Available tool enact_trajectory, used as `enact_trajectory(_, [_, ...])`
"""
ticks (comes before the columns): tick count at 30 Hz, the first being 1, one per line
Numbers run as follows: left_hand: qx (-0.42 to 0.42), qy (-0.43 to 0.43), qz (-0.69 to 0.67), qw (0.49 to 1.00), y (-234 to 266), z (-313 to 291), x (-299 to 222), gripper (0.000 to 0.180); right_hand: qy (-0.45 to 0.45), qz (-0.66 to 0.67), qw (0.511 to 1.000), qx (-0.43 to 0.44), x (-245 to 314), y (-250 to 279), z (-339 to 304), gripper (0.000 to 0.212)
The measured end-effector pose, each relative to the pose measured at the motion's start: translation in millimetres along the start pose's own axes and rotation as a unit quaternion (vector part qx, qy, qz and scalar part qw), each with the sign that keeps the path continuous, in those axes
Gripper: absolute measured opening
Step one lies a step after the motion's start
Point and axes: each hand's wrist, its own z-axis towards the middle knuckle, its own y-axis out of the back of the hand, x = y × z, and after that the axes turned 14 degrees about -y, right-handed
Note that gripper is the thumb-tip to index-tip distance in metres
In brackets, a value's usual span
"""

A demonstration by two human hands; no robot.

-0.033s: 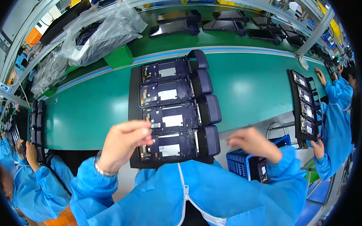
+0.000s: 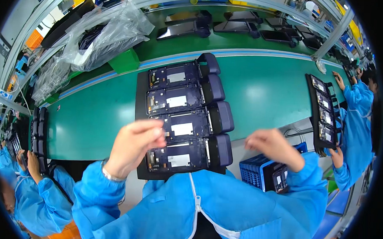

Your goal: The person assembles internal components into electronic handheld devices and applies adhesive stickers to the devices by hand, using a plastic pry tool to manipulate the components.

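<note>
Several dark handheld devices with opened housings (image 2: 179,161) lie in a column on a black tray (image 2: 142,105), each with a bulky dark end piece at its right. My left hand (image 2: 133,147) hovers over the left ends of the two nearest devices, thumb and fingers pinched together. What lies between its fingertips, if anything, is too small to make out. Off to the right of the tray, my right hand (image 2: 279,150) hangs in the air above a blue crate (image 2: 253,174). Its fingers are bunched and a little blurred, so anything inside them is hidden.
A green workbench (image 2: 264,92) spans the view. Dark-screened devices (image 2: 177,30) rest on a shelf behind it, beside clear plastic bags (image 2: 105,38) and a green bin (image 2: 125,61). Co-workers in blue sit left and right; the right one touches another device tray (image 2: 324,111).
My left hand has risen slightly, away from me and a little to the right. My right hand has also moved slightly up and rightward. The tray of devices stays in place.
</note>
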Motion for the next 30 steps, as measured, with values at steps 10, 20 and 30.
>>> enact_trajectory(10, [0.097,-0.023,-0.051,0.994,-61,81,33,0.040,0.364,-0.046,0.911,-0.187,91,-12,83,0.013])
enact_trajectory(20, [0.039,-0.061,0.059,0.996,-77,80,25,0.041,0.365,-0.137,0.897,-0.210,84,-3,106,0.010])
enact_trajectory(30, [0.026,-0.101,0.052,0.993,-75,102,1,0.037,0.447,-0.128,0.800,-0.379,106,-1,128,0.009])
